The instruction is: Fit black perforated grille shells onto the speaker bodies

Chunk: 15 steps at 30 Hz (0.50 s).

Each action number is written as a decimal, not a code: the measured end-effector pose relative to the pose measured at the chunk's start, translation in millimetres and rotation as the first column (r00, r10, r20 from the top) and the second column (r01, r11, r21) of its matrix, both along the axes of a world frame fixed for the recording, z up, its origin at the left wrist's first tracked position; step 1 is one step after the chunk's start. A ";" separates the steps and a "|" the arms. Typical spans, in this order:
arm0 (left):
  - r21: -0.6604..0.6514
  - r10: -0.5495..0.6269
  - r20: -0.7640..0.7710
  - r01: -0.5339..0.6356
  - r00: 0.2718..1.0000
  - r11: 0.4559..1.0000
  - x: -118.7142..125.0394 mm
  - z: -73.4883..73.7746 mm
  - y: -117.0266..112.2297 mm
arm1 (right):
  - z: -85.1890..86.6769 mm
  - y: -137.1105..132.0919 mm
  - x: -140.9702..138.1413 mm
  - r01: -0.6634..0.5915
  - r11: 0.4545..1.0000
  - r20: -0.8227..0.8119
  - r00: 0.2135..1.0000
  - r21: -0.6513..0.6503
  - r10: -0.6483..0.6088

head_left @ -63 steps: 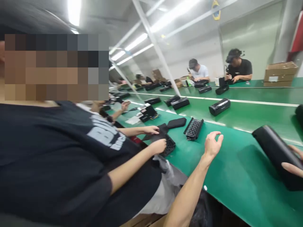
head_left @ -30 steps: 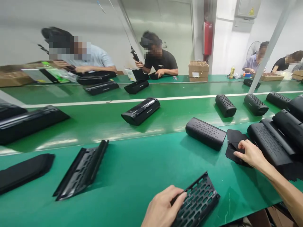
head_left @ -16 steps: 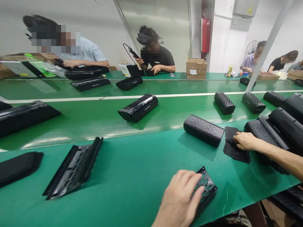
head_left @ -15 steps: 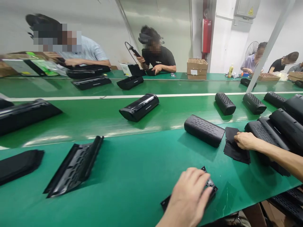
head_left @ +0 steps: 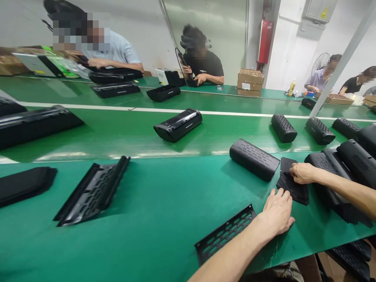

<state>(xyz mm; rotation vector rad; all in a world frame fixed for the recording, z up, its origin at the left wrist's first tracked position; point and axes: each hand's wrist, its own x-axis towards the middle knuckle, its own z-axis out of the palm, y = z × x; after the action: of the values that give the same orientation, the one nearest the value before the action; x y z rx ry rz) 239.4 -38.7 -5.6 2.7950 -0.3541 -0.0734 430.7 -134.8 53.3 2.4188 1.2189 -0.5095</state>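
My right hand [head_left: 302, 173] reaches in from the right, its fingers pinched on a thin black sheet in a small stack of black sheets [head_left: 299, 196]. Beside it, my left hand [head_left: 279, 211] lies palm down with fingers spread, fingertips close to the stack's near edge and holding nothing. My left forearm passes over a black slotted panel [head_left: 225, 233] and hides part of it. Behind the stack lies a rounded black slotted housing [head_left: 254, 158]. A second slotted panel [head_left: 94, 192], curved and tilted, rests on the left of the green table [head_left: 158, 211].
More black housings [head_left: 329, 168] crowd the right side. Farther back, a housing [head_left: 178, 124] sits on the green belt [head_left: 117, 135]. A pile of black sheets [head_left: 25, 186] lies far left. Several co-workers sit across the line, near cardboard boxes [head_left: 249, 82].
My left hand has let go of the slotted panel and moved right and away from me to the black sheets. My right hand stays on the stack. The camera view has shifted slightly.
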 end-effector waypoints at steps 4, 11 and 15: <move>-0.021 0.003 -0.011 -0.003 1.000 1.000 -3.2 -0.8 1.1 | 10.7 8.2 17.3 0.094 0.989 0.104 0.989 0.116 -0.106; -0.045 0.070 -0.036 -0.072 0.997 0.996 -8.1 -8.6 5.1 | -12.8 -10.2 -20.8 0.151 0.970 -0.034 0.988 0.193 -0.148; -0.085 0.068 -0.059 -0.073 0.996 0.994 -7.5 -10.6 7.2 | -27.4 -15.1 -28.2 0.167 0.967 -0.118 0.982 0.191 -0.146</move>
<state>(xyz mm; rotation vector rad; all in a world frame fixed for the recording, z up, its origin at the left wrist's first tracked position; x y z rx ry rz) 231.8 -31.5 -16.2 2.7102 -0.2392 -0.1172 402.5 -149.9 26.0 2.7058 1.1767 -0.5902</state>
